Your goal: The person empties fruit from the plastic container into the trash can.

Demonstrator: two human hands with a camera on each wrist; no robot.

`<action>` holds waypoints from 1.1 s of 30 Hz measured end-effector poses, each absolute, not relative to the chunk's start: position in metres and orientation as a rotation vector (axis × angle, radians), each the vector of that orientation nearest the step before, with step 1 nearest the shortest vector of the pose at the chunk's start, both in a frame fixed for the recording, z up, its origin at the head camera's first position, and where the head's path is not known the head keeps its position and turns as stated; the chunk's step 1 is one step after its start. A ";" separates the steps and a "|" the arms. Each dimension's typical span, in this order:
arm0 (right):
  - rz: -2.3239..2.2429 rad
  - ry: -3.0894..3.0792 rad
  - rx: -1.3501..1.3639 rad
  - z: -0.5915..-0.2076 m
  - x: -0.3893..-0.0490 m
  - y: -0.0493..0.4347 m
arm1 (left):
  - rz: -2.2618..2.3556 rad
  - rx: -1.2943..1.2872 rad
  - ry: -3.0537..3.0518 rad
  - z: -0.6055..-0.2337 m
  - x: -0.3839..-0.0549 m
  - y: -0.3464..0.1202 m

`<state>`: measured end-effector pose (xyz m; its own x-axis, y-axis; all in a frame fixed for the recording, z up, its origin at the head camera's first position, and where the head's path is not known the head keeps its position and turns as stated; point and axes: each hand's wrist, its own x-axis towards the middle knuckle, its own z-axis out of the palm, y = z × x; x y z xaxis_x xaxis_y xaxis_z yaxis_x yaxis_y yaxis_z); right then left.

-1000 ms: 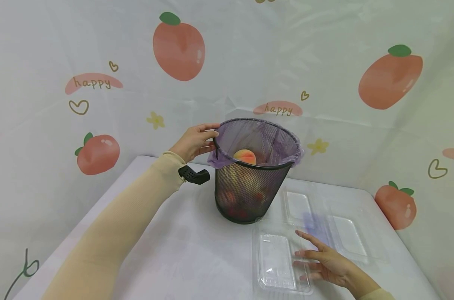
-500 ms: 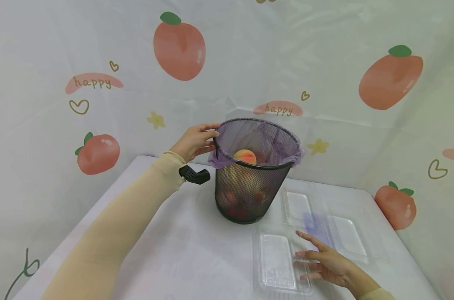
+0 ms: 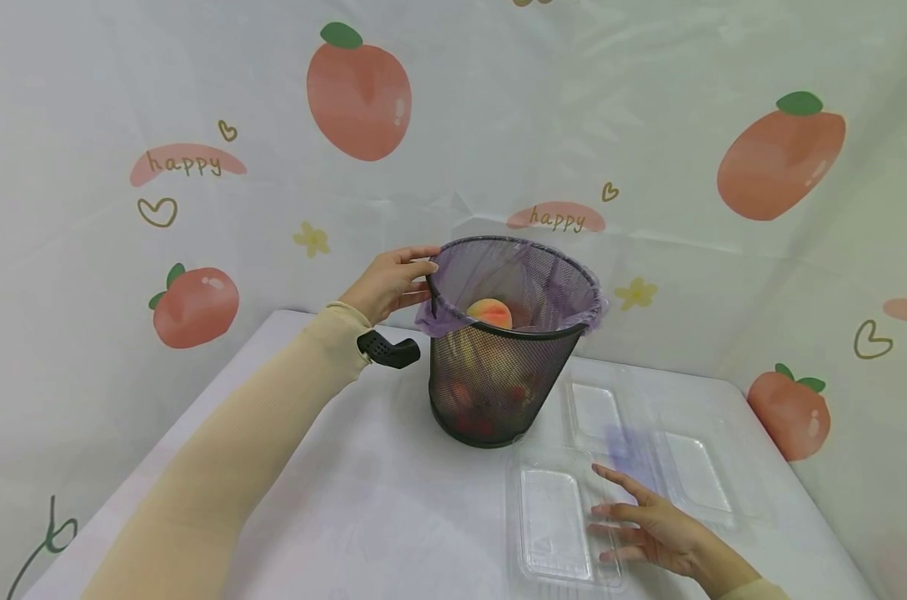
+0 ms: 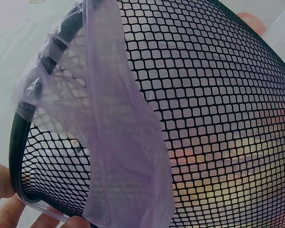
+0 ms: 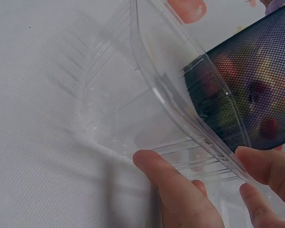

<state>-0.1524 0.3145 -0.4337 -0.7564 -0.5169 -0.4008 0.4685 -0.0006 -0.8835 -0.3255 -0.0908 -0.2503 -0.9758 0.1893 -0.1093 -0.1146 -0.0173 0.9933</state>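
A black mesh bin point(image 3: 461, 367) with a purple bag liner point(image 3: 442, 318) over its rim stands on the table. A peach point(image 3: 489, 313) lies on top inside it, with blurred red and yellow fruit showing through the mesh. My left hand point(image 3: 389, 283) grips the bin's rim at its left side; the left wrist view shows fingertips point(image 4: 4, 209) around that edge. At the lower right, my right hand point(image 3: 663, 529) has its fingers spread beside a clear plastic container point(image 3: 554, 525). In the right wrist view, the container's edge passes between thumb and fingers.
Behind the right hand lie more clear plastic containers, one point(image 3: 596, 412) beside the bin and one point(image 3: 697, 471) farther right. The white table point(image 3: 348, 500) meets a cloth backdrop point(image 3: 453, 108) printed with fruit at its back and right edges.
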 end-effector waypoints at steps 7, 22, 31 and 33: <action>-1.834 1.612 -0.026 -0.434 -0.152 0.314 | 2.097 0.088 2.041 -0.250 -0.325 -0.091; -1.843 1.540 -0.086 -0.434 -0.152 0.317 | 2.105 0.085 2.033 -0.252 -0.326 -0.092; -1.842 1.537 -0.091 -0.433 -0.153 0.320 | 2.102 0.073 2.038 -0.251 -0.325 -0.091; -1.842 1.536 -0.098 -0.433 -0.154 0.320 | 2.099 0.076 2.040 -0.251 -0.325 -0.091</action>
<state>-0.1537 0.3204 -0.4328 -0.7349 -0.5636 -0.3773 0.4726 -0.0266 -0.8809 -0.3247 -0.0913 -0.2507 -0.9759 0.1877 -0.1111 -0.1164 -0.0172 0.9931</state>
